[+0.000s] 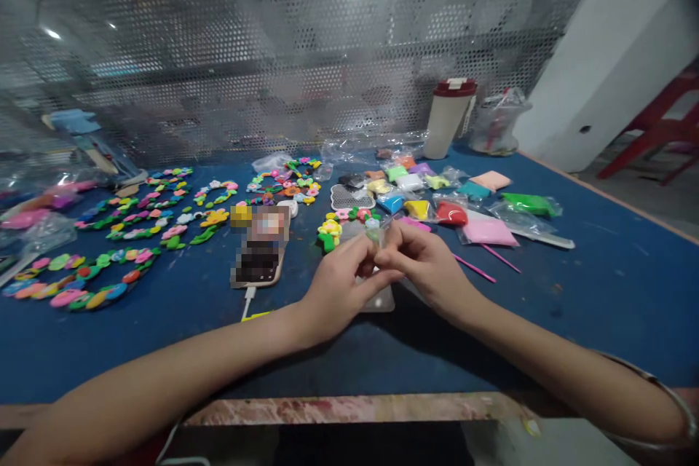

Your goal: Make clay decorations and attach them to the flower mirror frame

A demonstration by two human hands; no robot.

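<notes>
1. Pale piece (374,234) sits at the meeting fingertips, above the worktop (546,335) and just beside the flower ring (330,227); whether it is clay or film is too small to tell.
2. Left hand (343,278): fingers curled, thumb and forefinger pinched on the piece.
3. Right hand (434,262): likewise pinched on it, fingers bent in, palm hidden.
4. The step looks like fine fingertip work, so press lightly and evenly; a hard squeeze could flatten or tear the piece.
5. Resting both forearms near the worktop's edge should steady the pinch.
6. Work above the clear sheet (382,303) under the hands, and keep knuckles off the ring, which could smudge.
</notes>
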